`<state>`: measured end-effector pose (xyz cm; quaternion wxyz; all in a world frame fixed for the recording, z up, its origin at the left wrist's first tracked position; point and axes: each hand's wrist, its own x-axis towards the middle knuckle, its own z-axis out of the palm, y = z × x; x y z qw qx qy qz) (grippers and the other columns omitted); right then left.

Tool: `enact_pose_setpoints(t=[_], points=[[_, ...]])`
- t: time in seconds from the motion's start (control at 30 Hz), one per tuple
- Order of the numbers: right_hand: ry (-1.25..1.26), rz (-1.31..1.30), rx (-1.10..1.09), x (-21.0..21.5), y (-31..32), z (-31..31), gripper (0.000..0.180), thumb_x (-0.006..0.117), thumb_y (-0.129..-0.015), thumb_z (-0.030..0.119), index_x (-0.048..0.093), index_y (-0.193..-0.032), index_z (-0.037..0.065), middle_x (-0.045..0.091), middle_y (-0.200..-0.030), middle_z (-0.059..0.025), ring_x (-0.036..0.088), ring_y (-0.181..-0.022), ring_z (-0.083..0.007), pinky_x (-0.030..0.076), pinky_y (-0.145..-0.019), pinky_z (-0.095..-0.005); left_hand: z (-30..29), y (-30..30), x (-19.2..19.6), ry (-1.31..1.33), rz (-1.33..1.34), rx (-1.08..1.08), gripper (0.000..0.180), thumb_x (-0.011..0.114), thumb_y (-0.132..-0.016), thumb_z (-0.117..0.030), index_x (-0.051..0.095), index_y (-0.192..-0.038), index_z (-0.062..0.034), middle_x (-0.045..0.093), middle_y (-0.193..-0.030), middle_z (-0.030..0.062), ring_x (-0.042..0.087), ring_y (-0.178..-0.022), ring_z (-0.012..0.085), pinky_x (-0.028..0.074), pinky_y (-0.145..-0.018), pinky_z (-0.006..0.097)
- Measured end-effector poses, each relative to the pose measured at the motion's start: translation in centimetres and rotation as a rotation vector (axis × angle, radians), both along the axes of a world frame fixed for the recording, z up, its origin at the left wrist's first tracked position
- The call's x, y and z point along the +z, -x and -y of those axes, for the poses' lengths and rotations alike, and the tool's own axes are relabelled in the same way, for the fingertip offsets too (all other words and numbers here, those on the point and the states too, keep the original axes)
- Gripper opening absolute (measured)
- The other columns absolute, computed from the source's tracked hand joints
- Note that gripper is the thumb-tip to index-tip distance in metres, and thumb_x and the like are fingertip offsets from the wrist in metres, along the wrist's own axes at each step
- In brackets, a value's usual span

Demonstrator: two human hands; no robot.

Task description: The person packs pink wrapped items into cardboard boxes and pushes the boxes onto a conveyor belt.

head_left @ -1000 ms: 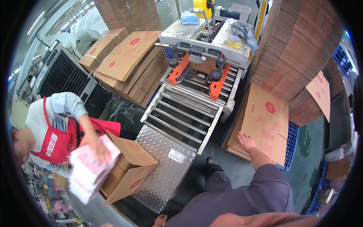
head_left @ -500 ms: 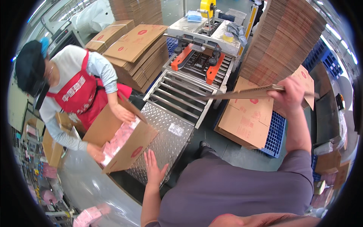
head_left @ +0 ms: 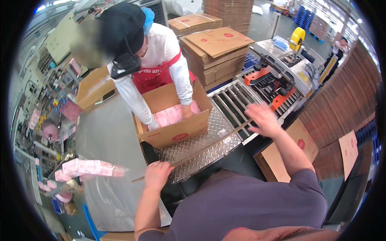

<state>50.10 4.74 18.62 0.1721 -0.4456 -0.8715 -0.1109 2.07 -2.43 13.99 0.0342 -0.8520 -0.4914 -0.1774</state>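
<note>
A flattened cardboard carton (head_left: 201,149), seen nearly edge-on, stretches in front of me from lower left to upper right. My left hand (head_left: 159,174) is closed over its near left end. At its far right end is my right hand (head_left: 263,120), somewhat blurred, with fingers spread and the carton's edge between thumb and fingers. Just beyond stands an open cardboard box (head_left: 177,134) holding pink-and-white packs (head_left: 171,115). A co-worker in a red apron leans over this box with both hands inside it.
A diamond-plate metal surface (head_left: 187,166) leads to a roller conveyor (head_left: 229,105) and a taping machine with orange guides (head_left: 283,99). Stacked flat cartons (head_left: 219,56) stand behind; another tall stack (head_left: 345,96) rises at right. Pink packs (head_left: 90,166) sit left, by a metal table (head_left: 108,197).
My right hand has brought the flat carton from the right stack to in front of me and opened. My left hand has closed on its other end. The co-worker's hands went deeper into the box.
</note>
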Motion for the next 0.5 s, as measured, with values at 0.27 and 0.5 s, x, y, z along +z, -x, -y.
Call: enact_pose_setpoints(t=[0.27,0.5], points=[[0.702,0.181,-0.007,-2.7,3.7,-9.9,0.047,0.054,-0.091,0.042,0.056,-0.119,0.005,0.061,-0.120,-0.0151,0.056,-0.116,-0.0292,0.043,-0.099,-0.0420,2.0,-3.1,-6.0,-0.219,-0.084,0.284,0.055,0.075,-0.077,-0.038,0.062,-0.127,-0.0164,0.048,-0.144,0.0057,0.030,-0.140,0.0369,0.023,-0.108,0.062],[0.558,0.413,-0.222,-0.6,1.1,-15.4,0.044,0.055,-0.093,0.045,0.053,-0.104,0.002,0.071,-0.090,-0.0150,0.068,-0.087,-0.0356,0.054,-0.077,-0.0446,1.9,-4.4,-4.1,-0.147,0.170,0.068,0.031,0.072,-0.069,-0.047,0.065,-0.080,-0.0190,0.062,-0.090,-0.0007,0.052,-0.108,0.0233,0.028,-0.095,0.046]])
